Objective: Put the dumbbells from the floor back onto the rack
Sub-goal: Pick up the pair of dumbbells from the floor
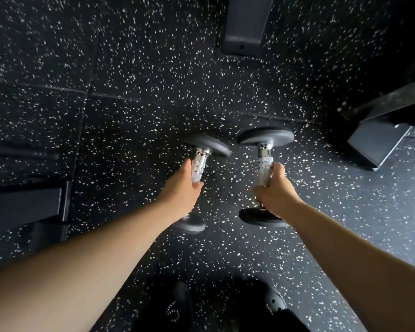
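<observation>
While both small dumbbells with black round end plates and knurled chrome handles lie low over the speckled black rubber floor (141,75), you have one in each hand; the left dumbbell (203,149) runs away from you and leans slightly to the right, the right dumbbell (265,149) runs almost straight ahead, and the two sit just beside each other without touching. Your left hand (180,195) is wrapped round the near half of its handle, fingers curled under and the far chrome bare; your right hand (272,191) is closed over its handle in the same way, thumb along the top. Gripping near the middle of each bar keeps the plates balanced, I judge, so neither end tips when you rise; whether the plates rest on the floor or hang just clear of it, I cannot tell. Your dark shoes (225,305) stand close behind, which suits a straight lift. No shelf of a rack shows; the dark steel feet (243,22) ahead and at the right edge (379,142) may belong to it, so the carry is probably short.
</observation>
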Available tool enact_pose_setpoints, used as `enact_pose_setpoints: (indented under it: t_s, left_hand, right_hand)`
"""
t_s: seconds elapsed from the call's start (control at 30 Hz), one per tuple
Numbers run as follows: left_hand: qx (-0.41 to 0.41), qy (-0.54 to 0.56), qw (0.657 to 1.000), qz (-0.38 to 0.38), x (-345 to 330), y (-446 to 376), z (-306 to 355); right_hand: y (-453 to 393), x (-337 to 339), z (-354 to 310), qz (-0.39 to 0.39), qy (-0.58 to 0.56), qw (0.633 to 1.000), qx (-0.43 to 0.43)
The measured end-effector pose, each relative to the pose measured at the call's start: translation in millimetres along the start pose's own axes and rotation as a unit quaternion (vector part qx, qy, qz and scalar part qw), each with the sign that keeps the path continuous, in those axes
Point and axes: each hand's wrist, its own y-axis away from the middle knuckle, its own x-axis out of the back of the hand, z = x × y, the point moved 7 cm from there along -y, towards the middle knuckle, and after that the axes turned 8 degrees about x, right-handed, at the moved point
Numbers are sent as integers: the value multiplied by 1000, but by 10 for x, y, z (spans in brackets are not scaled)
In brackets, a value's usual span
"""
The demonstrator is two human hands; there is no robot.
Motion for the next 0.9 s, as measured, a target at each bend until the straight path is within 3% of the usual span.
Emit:
enact_pose_setpoints:
  t_s: [0.23, 0.5, 0.9]
  left_hand:
    - [0, 46, 999, 22, 630, 520, 486]
    - [-25, 125, 992, 24, 1895, 1818, 1249]
    - [-106, 181, 968, 140, 4498, 3826, 2259]
  right_hand:
    - [502, 429, -500, 24, -66, 997, 14]
    - [1695, 1345, -1730, -3, -106, 992, 68]
    - [3444, 2874, -4532, 5, -54, 972, 228]
